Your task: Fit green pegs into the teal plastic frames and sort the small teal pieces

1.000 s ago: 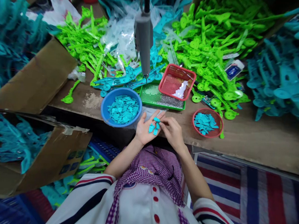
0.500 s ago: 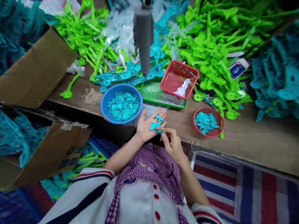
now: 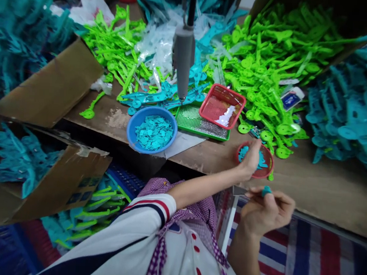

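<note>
My left hand (image 3: 249,161) reaches across my body over the small round red basket (image 3: 268,172) and is turned on edge. Its fingers look stretched out, and its palm side is hidden. Small flat teal plastic pieces (image 3: 243,152) lie in that basket, partly covered by the hand. Nearer to me, in front of the table edge, my right hand (image 3: 268,212) is raised with curled fingers. A small teal plastic piece (image 3: 266,191) is pinched between its thumb and fingers.
A blue bowl (image 3: 130,131) full of teal pieces stands left of a green tray (image 3: 184,118). On that tray rests a red rectangular basket (image 3: 209,102) with white pieces. A grey power screwdriver (image 3: 183,60) hangs above. Green parts (image 3: 259,84) pile up behind; cardboard boxes (image 3: 52,83) flank the left.
My left hand has moved right from near the blue bowl to the red round basket; pieces no longer show on its palm. My right hand has moved right and closer, pinching a teal piece.
</note>
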`<state>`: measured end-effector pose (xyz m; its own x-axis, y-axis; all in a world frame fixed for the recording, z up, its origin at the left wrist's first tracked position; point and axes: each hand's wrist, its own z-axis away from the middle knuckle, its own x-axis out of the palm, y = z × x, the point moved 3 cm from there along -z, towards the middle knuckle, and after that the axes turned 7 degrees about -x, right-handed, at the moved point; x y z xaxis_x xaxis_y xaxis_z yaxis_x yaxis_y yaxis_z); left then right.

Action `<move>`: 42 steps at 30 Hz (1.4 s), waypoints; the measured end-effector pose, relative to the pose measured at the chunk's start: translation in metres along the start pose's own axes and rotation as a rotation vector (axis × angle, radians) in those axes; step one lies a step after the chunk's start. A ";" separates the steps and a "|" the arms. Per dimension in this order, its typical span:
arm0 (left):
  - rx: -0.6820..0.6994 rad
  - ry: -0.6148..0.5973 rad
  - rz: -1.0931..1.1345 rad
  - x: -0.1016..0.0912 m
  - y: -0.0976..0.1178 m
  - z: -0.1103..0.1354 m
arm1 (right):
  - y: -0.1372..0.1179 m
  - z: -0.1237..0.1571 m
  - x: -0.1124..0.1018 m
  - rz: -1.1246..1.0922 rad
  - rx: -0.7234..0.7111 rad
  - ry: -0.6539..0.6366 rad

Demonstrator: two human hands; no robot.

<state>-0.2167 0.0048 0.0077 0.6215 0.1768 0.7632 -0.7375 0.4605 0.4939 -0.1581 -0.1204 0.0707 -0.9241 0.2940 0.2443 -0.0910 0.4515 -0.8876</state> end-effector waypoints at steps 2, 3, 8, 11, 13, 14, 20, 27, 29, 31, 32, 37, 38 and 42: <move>0.227 0.227 -0.066 0.006 0.002 -0.004 | 0.005 0.002 -0.006 -0.004 0.019 0.004; 0.311 0.292 -0.105 0.009 0.005 0.001 | 0.007 0.004 -0.007 -0.004 0.033 0.004; 0.414 0.186 -0.286 0.006 0.046 0.083 | 0.009 0.014 -0.003 0.010 0.103 -0.057; 0.547 0.242 -0.619 -0.042 0.103 0.170 | 0.009 0.024 -0.001 0.034 0.143 -0.164; 0.676 0.570 -0.940 -0.095 0.144 0.224 | 0.013 0.031 -0.001 0.072 0.218 -0.270; 0.616 0.689 -1.087 -0.124 0.160 0.243 | 0.017 0.034 0.000 0.097 0.260 -0.322; 0.102 0.719 -1.874 -0.224 0.180 0.265 | 0.025 0.052 0.018 0.146 0.304 -0.564; 0.273 0.726 -1.730 -0.221 0.192 0.251 | 0.018 0.068 0.031 0.155 0.239 -0.691; 0.346 0.807 -1.581 -0.226 0.201 0.253 | 0.018 0.072 0.030 0.169 0.260 -0.694; 0.405 0.860 -1.405 -0.235 0.208 0.254 | 0.017 0.075 0.031 0.183 0.285 -0.687; 0.430 0.868 -1.294 -0.239 0.210 0.254 | 0.016 0.076 0.032 0.189 0.295 -0.679; 0.487 0.779 -0.655 -0.252 0.214 0.248 | 0.017 0.073 0.067 0.195 0.358 -0.665; 0.484 0.759 -0.580 -0.252 0.214 0.247 | 0.019 0.072 0.081 0.174 0.375 -0.675; 0.450 0.716 -0.501 -0.247 0.214 0.246 | 0.042 0.074 0.153 -0.063 0.573 -0.677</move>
<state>-0.5929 -0.1546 0.0275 0.7938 0.6049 0.0626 -0.2843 0.2781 0.9175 -0.3306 -0.1185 0.0421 -0.9158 -0.3606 0.1768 -0.1527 -0.0944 -0.9838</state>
